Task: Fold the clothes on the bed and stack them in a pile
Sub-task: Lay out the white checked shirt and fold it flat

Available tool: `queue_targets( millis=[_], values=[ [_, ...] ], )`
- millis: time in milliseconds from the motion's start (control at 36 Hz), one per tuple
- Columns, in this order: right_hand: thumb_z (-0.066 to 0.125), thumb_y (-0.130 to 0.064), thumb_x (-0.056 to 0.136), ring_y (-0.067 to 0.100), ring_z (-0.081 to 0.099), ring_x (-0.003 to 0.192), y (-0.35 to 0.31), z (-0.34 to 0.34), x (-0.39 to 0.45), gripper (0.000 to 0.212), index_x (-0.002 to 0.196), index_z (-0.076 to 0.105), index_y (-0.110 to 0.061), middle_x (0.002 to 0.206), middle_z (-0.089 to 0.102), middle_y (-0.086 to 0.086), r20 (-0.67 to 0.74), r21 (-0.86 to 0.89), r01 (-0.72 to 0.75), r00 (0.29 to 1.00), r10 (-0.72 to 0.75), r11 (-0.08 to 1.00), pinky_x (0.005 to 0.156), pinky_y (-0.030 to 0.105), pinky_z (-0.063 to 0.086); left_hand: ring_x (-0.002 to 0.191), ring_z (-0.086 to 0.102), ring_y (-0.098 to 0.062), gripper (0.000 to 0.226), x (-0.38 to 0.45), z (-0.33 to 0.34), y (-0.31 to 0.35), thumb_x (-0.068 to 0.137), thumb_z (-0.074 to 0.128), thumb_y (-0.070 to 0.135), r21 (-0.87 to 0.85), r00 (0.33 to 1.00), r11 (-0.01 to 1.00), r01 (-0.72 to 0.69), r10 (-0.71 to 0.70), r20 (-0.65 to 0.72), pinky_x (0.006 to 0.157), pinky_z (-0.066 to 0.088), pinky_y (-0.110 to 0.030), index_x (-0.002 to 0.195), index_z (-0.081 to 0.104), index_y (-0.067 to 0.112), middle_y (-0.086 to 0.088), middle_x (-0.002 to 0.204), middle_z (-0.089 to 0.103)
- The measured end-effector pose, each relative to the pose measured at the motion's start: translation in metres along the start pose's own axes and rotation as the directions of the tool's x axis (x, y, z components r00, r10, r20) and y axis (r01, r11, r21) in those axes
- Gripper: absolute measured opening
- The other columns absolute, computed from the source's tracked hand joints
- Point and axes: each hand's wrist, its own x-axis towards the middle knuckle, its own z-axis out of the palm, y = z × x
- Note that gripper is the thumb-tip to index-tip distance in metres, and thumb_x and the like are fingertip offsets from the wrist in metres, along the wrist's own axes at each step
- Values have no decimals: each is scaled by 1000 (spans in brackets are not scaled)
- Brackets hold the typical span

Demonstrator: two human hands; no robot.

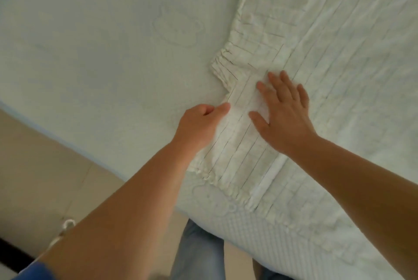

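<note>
We keep our right hand (286, 113) flat, fingers spread, pressing the white pinstriped cotton garment (316, 71) onto the pale quilted bed (90, 53). Our left hand (200, 125), fingers curled at the folded sleeve's edge, should probably draw that edge straight before we crease.

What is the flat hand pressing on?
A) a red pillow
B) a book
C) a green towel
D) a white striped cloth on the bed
D: the right hand lies flat, fingers spread, on the white striped cloth spread over the bed, while the left hand grips the cloth's edge beside it.
</note>
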Motion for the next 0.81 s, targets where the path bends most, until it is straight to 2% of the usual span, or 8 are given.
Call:
queue_targets(
  millis=[83, 222, 306, 389, 500, 611, 722, 806],
  values=[
    [36, -48, 94, 18, -12, 144, -3, 9, -5, 66, 150, 11, -24, 159, -4, 0, 62, -21, 14, 998, -12, 1000, 115, 42, -10, 34, 35, -1, 43, -2, -2, -8, 85, 62, 38, -37, 998, 999, -20, 18, -57, 35, 25, -10, 51, 39, 24, 16, 35, 37],
    [43, -47, 92, 21, 2, 145, -12, 4, 6, 62, 146, 26, -22, 157, 15, 3, -33, 25, -13, 999, 14, 1000, 114, 44, -3, 38, 44, 2, 26, -9, -9, -24, 78, 67, 39, -119, 986, 993, -17, -3, -168, 37, 33, -12, 63, 57, 20, 17, 42, 50],
    [49, -45, 90, 23, 14, 142, -18, -3, 19, 57, 140, 36, -21, 151, 24, 6, -32, -29, -44, 999, 43, 999, 114, 44, 5, 37, 40, 0, 32, -16, -14, -35, 75, 68, 44, 7, 993, 1000, 22, -21, -114, 42, 35, -18, 63, 55, 17, 13, 43, 45],
    [51, -42, 88, 25, 32, 129, -25, -13, 32, 45, 127, 49, -18, 137, 38, 6, -112, -92, -55, 993, 45, 994, 107, 42, 18, 36, 32, -5, 39, -27, -17, -49, 80, 62, 38, 224, 997, 975, 0, 18, -77, 43, 27, -23, 53, 41, 18, 10, 41, 35],
    [52, -42, 90, 22, 44, 114, -38, -32, 58, 42, 122, 50, -16, 122, 46, 4, -158, -7, 10, 987, -11, 1000, 94, 34, 34, 43, 36, -11, 40, -40, -16, -66, 87, 54, 38, 243, 987, 970, 14, 25, -158, 46, 27, -25, 55, 41, 18, 7, 46, 38],
    [57, -63, 78, 17, 54, 89, -61, -35, 80, 60, 114, 47, -16, 97, 49, -3, -40, 148, 9, 999, -3, 989, 77, 33, 46, 48, 47, -10, 36, -45, -13, -68, 84, 55, 48, 201, 977, 978, 50, -6, -215, 48, 30, -24, 60, 47, 22, 7, 51, 49],
    [59, -78, 65, 27, 51, 114, -82, -21, 99, 101, 134, 32, -10, 126, 47, 7, 37, 30, -161, 986, 160, 987, 78, 36, 39, 53, 54, -3, 24, -50, -12, -70, 78, 64, 47, 163, 987, 986, 37, -11, -158, 48, 34, -20, 69, 49, 30, 11, 59, 56],
    [64, -64, 69, 27, 52, 107, -92, -16, 110, 85, 128, 35, -10, 120, 49, 6, 9, 7, -256, 967, 256, 967, 70, 34, 33, 48, 52, 0, 18, -54, -15, -74, 79, 65, 36, 103, 990, 995, -8, 23, -142, 42, 36, -12, 70, 52, 30, 10, 57, 55]
  ],
)
